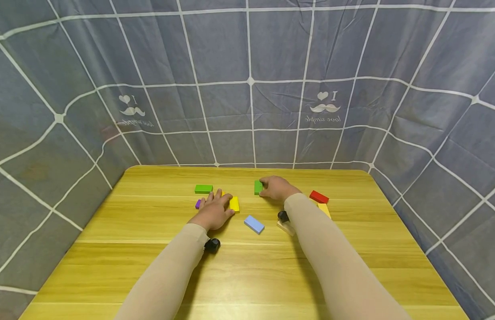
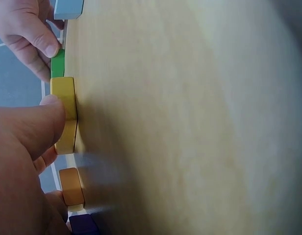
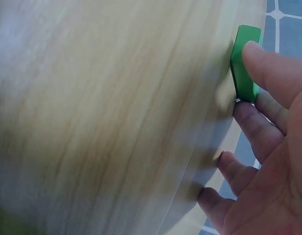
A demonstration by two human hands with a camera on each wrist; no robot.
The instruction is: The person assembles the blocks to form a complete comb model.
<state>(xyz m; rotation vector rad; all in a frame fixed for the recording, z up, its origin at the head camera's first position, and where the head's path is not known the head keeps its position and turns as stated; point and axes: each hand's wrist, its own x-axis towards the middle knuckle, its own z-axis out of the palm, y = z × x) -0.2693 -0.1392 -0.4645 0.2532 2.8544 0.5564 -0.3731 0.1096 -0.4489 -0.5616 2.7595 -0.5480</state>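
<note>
My left hand [image 1: 213, 212] spreads low over the table, thumb and index finger at the two ends of a yellow block [image 1: 235, 205], pinching it. In the left wrist view the thumb overlaps that block's side. An orange block [image 2: 71, 186] and a purple block [image 2: 84, 224] lie by its other fingers, partly hidden in the head view. My right hand [image 1: 277, 188] pinches a green block [image 1: 258, 187] at the far middle of the table. In the right wrist view, thumb and index finger hold that block while the other fingers spread beside it.
Another green block [image 1: 203, 189] lies beyond the left hand. A blue block [image 1: 254, 224] is between the forearms. Near the right forearm are a red block [image 1: 319, 197], a second yellow block [image 1: 324, 210] and a pale wooden block [image 1: 286, 228]. Grey checked curtain [image 1: 251, 111] surrounds the wooden table [image 1: 239, 275].
</note>
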